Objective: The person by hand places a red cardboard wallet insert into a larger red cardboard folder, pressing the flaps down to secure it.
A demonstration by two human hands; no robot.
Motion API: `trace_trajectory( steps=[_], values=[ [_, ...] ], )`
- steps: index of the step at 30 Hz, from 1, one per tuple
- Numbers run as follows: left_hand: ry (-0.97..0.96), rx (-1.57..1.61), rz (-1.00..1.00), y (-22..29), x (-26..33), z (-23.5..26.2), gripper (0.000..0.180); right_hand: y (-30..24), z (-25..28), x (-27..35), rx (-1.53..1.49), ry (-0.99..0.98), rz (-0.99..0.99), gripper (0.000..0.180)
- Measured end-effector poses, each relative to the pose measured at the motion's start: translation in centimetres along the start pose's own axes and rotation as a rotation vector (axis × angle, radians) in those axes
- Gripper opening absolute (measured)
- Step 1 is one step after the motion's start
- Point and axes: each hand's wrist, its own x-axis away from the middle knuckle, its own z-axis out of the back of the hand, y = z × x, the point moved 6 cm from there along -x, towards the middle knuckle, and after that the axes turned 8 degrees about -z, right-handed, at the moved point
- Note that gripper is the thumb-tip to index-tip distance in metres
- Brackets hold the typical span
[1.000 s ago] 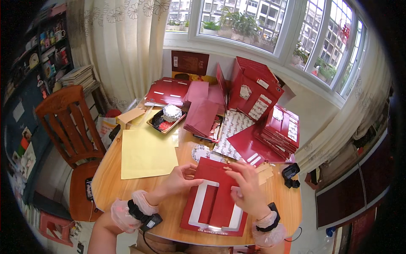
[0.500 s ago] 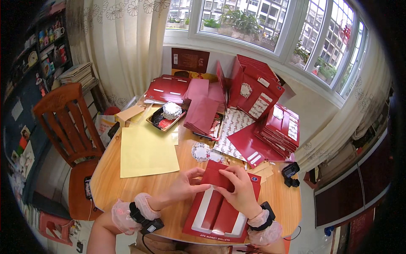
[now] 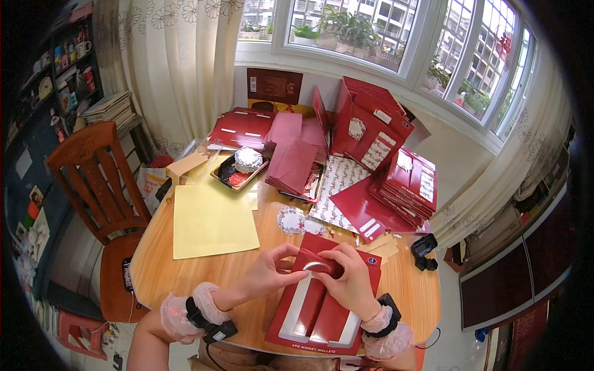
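A flat dark red card box blank [image 3: 322, 309] with white inner panels lies open on the round wooden table [image 3: 185, 278] in front of me. My left hand [image 3: 272, 267] pinches the left end of a raised red flap [image 3: 318, 264] near the blank's top. At the flap's right end, my right hand [image 3: 349, 278] grips it with fingers curled over. Both wrists wear pink ruffled cuffs and black bands.
A yellow paper sheet [image 3: 210, 219] lies at left. Stacks of red folded boxes [image 3: 405, 182], red sheets [image 3: 291, 164], a black tray [image 3: 238, 170] with a foil-wrapped item and white doilies [image 3: 291, 219] fill the far side. A black clip [image 3: 424, 250] sits right, a wooden chair [image 3: 93, 179] left.
The red blank has slid nearer to me. My hands moved from pressing flat on its upper part to pinching and lifting a flap at its top.
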Motion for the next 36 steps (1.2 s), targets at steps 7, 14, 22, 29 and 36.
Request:
trace_trajectory(
  steps=[7,14,22,29,36],
  values=[
    [0.102,0.056,-0.081,0.2,0.1,0.4,0.041,-0.2,-0.1,0.0,-0.003,0.001,-0.005,0.037],
    [-0.03,-0.241,-0.116,2.0,-0.4,-0.5,0.034,-0.6,-0.6,0.3,-0.019,-0.06,0.023,0.042],
    [0.003,-0.204,-0.074,1.2,-0.3,0.4,0.025,-1.0,1.6,0.3,-0.01,-0.044,0.062,0.05],
    [0.076,-0.32,-0.12,1.5,-0.8,2.3,0.024,0.3,3.5,0.6,0.117,-0.233,0.154,0.049],
    [0.068,-0.281,-0.09,1.5,-0.8,2.3,0.023,0.8,3.2,0.2,0.232,-0.129,0.112,0.048]
  ],
)
